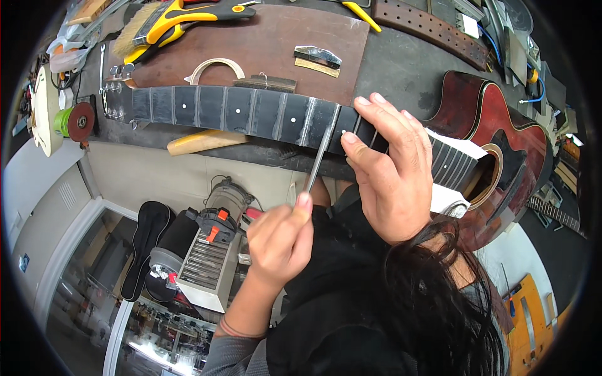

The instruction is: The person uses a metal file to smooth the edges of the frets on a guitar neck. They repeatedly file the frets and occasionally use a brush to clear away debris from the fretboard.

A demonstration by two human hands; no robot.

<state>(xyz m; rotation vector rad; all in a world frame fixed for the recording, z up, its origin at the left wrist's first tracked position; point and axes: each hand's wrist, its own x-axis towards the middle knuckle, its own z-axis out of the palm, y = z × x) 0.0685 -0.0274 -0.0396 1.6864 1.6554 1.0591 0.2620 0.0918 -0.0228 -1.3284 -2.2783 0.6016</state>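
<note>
A red acoustic guitar [463, 103] lies along the bench, its neck [207, 108] running left to the headstock [116, 100]. Black masking covers the fingerboard between the bare metal frets. In my left hand [280, 241] is a slim metal file [321, 155], gripped by its near end, with the index finger stretched along it. Its far end rests on a fret. Just right of that, my right hand [401, 166] presses down on the neck, fingers stretched and apart, holding nothing. White sheets [448, 199] cover the guitar top beside the fingerboard end.
Beyond the neck lie a roll of tape [216, 69], a dark wooden block [266, 83], a metal-edged piece [318, 57], a brush [139, 31] and yellow-black pliers [200, 15]. A wooden piece [204, 141] sits at the bench edge. A perforated bar [433, 31] lies far right.
</note>
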